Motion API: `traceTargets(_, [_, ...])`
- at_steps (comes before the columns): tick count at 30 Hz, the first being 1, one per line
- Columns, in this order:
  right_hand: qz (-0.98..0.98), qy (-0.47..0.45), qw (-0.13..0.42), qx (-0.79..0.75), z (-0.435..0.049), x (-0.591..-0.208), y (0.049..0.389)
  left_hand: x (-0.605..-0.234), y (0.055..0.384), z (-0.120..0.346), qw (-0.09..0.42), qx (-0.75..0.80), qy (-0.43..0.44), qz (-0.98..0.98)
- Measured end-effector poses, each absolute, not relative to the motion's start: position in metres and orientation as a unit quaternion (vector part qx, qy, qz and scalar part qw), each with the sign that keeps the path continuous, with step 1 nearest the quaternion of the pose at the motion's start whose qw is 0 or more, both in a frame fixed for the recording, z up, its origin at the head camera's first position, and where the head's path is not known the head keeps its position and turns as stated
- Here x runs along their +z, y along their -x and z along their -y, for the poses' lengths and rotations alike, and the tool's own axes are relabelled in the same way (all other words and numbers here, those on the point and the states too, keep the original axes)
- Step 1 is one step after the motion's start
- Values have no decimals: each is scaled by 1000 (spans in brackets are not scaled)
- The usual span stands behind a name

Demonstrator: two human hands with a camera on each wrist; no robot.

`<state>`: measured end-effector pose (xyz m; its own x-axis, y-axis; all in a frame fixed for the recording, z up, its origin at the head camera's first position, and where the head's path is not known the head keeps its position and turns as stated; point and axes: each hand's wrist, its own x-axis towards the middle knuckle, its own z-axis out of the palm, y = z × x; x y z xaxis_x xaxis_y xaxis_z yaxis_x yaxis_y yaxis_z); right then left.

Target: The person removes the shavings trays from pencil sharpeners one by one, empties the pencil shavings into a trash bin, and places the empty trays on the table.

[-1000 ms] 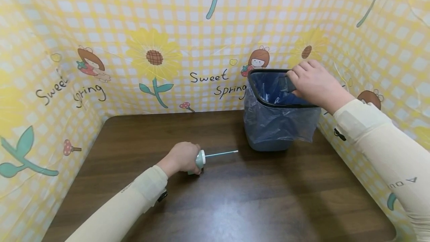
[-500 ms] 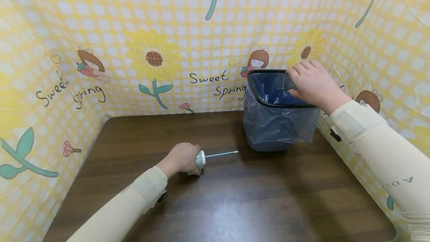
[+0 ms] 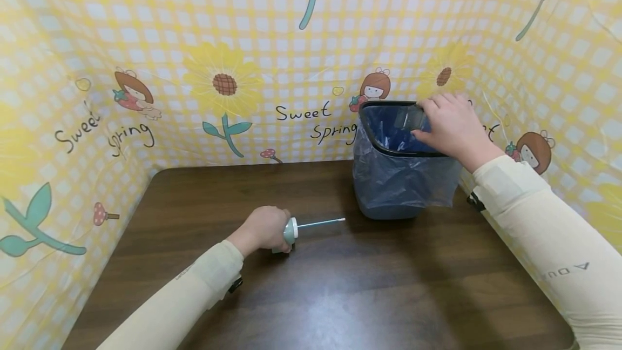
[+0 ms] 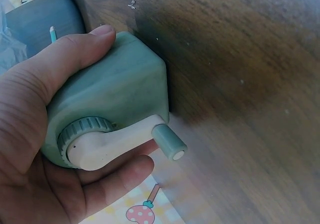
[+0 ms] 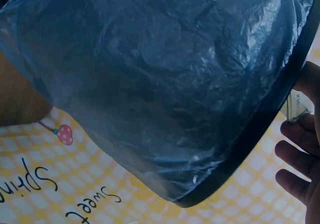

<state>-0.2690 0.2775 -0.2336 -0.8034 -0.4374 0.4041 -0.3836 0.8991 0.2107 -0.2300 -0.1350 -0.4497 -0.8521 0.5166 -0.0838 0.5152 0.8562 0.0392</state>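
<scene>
My left hand (image 3: 264, 228) grips a green pencil sharpener (image 4: 135, 79) on the table. The left wrist view shows its white crank (image 4: 120, 136) with a green knob, the thumb over the top and fingers underneath. A blue pencil (image 3: 320, 223) sticks out of the sharpener's white front, pointing right. Over the bin's opening, my right hand (image 3: 452, 123) holds a small see-through box, seemingly the shavings drawer (image 3: 410, 118), between thumb and fingers. In the right wrist view the bin's rim and bag stand in front of part of that hand.
The blue-grey bin (image 3: 389, 212) stands at the back right, lined with a clear bag (image 3: 408, 177) folded over its black rim (image 3: 389, 151). Tiny crumbs (image 4: 132, 4) lie on the brown wooden table (image 3: 330, 290). A yellow checked cloth (image 3: 291, 58) surrounds the table's back and sides.
My right hand has turned a little over the bin, its wrist and forearm shifting left and down, and more of the see-through box shows. The left hand, sharpener and pencil have stayed put.
</scene>
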Motion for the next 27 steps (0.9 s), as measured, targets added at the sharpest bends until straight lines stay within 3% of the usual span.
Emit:
traceTargets(15, [953,-194,231,-29,-277,-235,270,-449,230,135,43,9,-269,-962])
traceTargets(27, [967,-149,195,75,-277,-238,268,-448,230,135,46,-1,-269,-962])
